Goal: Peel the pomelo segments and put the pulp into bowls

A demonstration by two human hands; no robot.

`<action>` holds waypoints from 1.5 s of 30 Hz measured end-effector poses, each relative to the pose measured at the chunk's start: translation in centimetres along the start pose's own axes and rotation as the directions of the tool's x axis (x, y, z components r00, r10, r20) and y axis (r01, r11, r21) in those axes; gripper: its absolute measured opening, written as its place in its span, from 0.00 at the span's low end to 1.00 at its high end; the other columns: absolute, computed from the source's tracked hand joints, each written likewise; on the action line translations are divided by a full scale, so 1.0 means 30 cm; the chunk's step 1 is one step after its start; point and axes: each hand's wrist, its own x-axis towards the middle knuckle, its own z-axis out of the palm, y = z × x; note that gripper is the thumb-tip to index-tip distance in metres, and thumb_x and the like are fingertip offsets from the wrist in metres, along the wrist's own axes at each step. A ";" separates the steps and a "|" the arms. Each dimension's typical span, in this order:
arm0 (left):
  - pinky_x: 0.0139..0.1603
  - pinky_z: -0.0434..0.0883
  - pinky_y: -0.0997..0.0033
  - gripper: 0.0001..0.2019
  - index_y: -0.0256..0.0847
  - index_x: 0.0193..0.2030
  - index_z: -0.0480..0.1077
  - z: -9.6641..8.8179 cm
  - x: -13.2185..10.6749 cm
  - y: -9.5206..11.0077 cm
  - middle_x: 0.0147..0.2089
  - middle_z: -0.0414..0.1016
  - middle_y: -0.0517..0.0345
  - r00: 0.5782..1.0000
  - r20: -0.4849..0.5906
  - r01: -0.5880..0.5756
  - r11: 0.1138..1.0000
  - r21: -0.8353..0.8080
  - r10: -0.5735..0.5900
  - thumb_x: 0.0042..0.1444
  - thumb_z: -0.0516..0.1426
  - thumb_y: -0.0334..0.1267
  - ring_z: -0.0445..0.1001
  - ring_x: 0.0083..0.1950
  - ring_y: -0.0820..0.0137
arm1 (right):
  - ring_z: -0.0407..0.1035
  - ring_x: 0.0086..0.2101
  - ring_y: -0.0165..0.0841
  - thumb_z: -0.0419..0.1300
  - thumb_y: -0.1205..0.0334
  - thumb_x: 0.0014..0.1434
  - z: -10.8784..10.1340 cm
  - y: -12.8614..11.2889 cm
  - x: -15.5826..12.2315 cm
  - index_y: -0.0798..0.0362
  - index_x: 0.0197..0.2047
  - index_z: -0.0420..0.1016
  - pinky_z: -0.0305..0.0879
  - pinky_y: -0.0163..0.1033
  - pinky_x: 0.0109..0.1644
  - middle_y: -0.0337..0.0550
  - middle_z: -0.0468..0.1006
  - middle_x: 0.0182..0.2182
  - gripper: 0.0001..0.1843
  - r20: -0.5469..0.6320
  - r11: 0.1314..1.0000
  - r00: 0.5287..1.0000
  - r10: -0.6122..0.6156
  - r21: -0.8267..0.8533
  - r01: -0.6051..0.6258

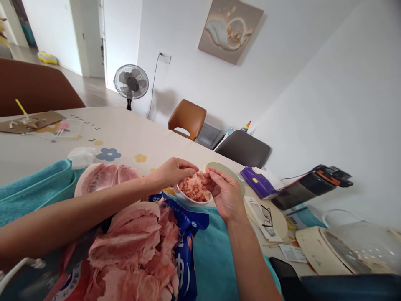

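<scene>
Over a white bowl heaped with pink pomelo pulp, my left hand and my right hand face each other. Both are closed in a pinch, fingertips a little apart. Anything between them is too small to make out. Nearer to me, beneath my left forearm, lies a pile of pink pomelo skins and membranes on a blue printed plastic bag. Behind that forearm sits a thick piece of pomelo rind, pale pink inside.
A teal towel lies under the bag. To the right are a purple packet, a dark bottle, eyeglasses, a phone and a cream appliance. A green round lid or plate is behind the bowl.
</scene>
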 end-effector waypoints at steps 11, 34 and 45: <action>0.17 0.56 0.79 0.14 0.37 0.41 0.81 0.003 -0.028 -0.015 0.18 0.65 0.66 0.999 0.032 0.013 0.979 -0.204 -0.006 0.50 0.65 0.42 0.55 0.18 0.81 | 0.74 0.24 0.31 0.69 0.56 0.49 0.038 0.040 -0.029 0.54 0.35 0.75 0.74 0.39 0.32 0.37 0.79 0.24 0.13 0.064 0.967 0.990 -0.126 -0.217 0.138; 0.15 0.57 0.80 0.08 0.38 0.32 0.80 -0.005 -0.035 -0.014 0.16 0.65 0.67 0.995 0.060 0.092 0.950 -0.297 -0.077 0.50 0.64 0.40 0.58 0.17 0.81 | 0.72 0.23 0.28 0.70 0.58 0.47 0.065 0.038 -0.035 0.55 0.30 0.77 0.73 0.33 0.30 0.40 0.79 0.23 0.10 0.085 0.998 0.996 0.034 0.041 -0.037; 0.16 0.61 0.80 0.09 0.35 0.31 0.75 0.082 -0.145 0.023 0.22 0.65 0.65 0.995 -0.102 -0.039 0.912 -0.408 -0.003 0.54 0.61 0.39 0.61 0.20 0.80 | 0.73 0.23 0.29 0.65 0.59 0.56 0.072 -0.025 -0.098 0.52 0.33 0.78 0.74 0.34 0.28 0.37 0.78 0.22 0.05 0.092 0.862 0.952 -0.293 -0.406 0.304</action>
